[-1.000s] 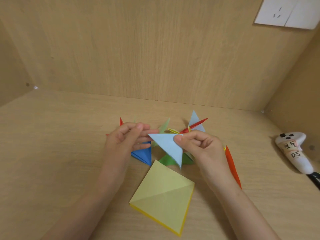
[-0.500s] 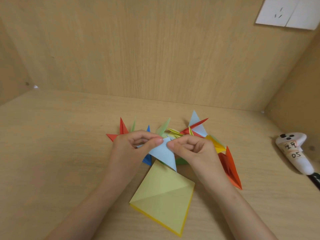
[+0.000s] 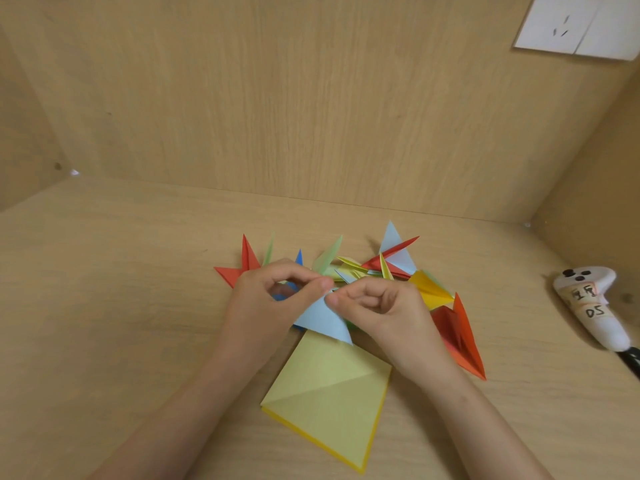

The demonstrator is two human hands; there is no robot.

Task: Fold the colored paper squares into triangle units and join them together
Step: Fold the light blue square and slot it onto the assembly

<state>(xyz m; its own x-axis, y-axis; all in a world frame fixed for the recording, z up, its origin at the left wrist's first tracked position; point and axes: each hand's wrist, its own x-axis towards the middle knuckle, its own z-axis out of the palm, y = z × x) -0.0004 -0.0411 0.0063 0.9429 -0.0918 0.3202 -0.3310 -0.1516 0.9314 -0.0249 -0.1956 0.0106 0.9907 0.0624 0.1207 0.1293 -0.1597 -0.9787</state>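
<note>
The bench (image 3: 104,306) bears folded triangle units (image 3: 431,291) at centre, yellow squares (image 3: 329,400) at 6 o'clock, a controller (image 3: 588,306) at 3 o'clock.

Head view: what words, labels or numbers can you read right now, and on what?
"05", handwritten, possibly "DS": on the taped label of the white controller.
Handwriting above it on the same label: too unclear to read.
Light blue triangle, yellow paper stack, wall socket: no text.

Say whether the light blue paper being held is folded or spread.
Folded: the light blue paper is a triangle, its top pinched between the left hand and right hand.
</note>
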